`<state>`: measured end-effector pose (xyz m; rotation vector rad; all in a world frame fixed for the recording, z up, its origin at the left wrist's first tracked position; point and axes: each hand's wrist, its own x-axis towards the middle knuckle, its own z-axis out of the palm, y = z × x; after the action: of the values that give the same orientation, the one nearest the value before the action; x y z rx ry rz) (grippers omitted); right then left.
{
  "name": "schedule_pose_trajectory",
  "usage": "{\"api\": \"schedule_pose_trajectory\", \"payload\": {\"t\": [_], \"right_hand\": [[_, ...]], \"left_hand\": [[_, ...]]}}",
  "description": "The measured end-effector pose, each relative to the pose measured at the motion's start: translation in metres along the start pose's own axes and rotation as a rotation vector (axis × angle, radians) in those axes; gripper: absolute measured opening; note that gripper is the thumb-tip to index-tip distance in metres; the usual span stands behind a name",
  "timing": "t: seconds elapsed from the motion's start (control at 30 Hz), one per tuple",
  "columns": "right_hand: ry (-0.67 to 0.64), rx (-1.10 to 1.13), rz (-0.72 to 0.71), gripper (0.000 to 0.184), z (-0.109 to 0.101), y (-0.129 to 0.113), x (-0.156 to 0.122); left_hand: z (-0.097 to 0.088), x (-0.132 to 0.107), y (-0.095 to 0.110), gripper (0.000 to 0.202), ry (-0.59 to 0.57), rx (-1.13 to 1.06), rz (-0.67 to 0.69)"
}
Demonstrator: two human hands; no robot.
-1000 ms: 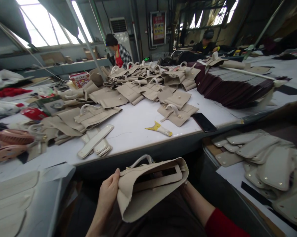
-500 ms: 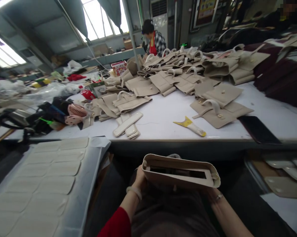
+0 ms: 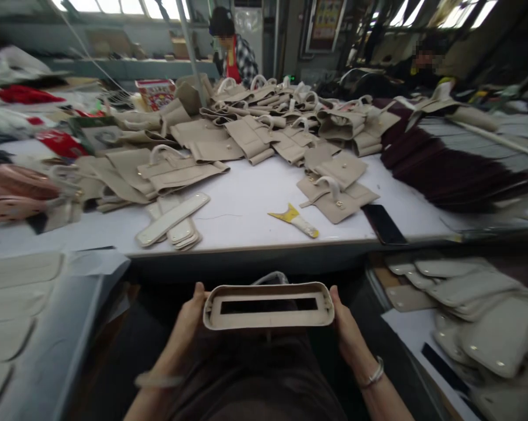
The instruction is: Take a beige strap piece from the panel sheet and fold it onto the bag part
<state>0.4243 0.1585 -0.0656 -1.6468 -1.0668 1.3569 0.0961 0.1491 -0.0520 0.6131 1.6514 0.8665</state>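
A beige leather bag shell point(image 3: 268, 305) with a long rectangular opening in its bottom is held over my lap, open side facing me. My left hand point(image 3: 188, 318) grips its left end and my right hand point(image 3: 346, 327) grips its right end. A pale handle loop peeks out behind its top edge. On the white table point(image 3: 246, 216) ahead lie a stack of long cream base panels point(image 3: 172, 223), a yellow-handled scraper point(image 3: 294, 220) and a dark phone point(image 3: 383, 224).
Many beige bag pieces point(image 3: 264, 134) are heaped across the table's far half, with dark maroon pieces point(image 3: 448, 169) at the right. Cream panels lie on a side surface at right point(image 3: 474, 304) and on another at left point(image 3: 18, 292). Two people work at the back.
The bag shell turned from a slanted side view to level, its bottom opening facing me. Both hands now hold its two ends. The camera swung left, then back to centre.
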Motion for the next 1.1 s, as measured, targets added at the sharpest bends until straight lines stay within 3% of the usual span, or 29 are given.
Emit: {"api": "schedule_pose_trajectory", "payload": {"t": [0.07, 0.13, 0.27, 0.5, 0.77, 0.93, 1.1], "right_hand": [[-0.024, -0.095, 0.01, 0.06, -0.009, -0.018, -0.012], [-0.038, -0.295, -0.012, 0.051, -0.013, -0.034, -0.021], [0.017, -0.67, -0.067, 0.04, -0.009, -0.049, -0.026], [-0.028, -0.703, -0.069, 0.039, -0.007, -0.045, -0.015], [-0.062, -0.751, -0.073, 0.037, -0.006, -0.042, -0.017], [-0.053, -0.787, -0.062, 0.037, -0.002, -0.04, -0.023], [0.0, -0.805, -0.007, 0.043, -0.003, -0.033, -0.024]], "left_hand": [[-0.015, -0.008, 0.02, 0.059, -0.051, 0.525, 0.197], [-0.021, -0.019, 0.037, 0.05, -0.05, 0.895, 0.272], [-0.011, -0.034, 0.047, 0.043, 0.034, 1.246, 0.251], [-0.011, -0.025, 0.038, 0.042, -0.008, 1.184, 0.234], [-0.007, -0.029, 0.034, 0.044, 0.061, 1.176, 0.212], [-0.013, -0.035, 0.033, 0.051, 0.017, 0.953, 0.228], [-0.017, -0.052, 0.028, 0.041, -0.018, 0.659, 0.265]]}}
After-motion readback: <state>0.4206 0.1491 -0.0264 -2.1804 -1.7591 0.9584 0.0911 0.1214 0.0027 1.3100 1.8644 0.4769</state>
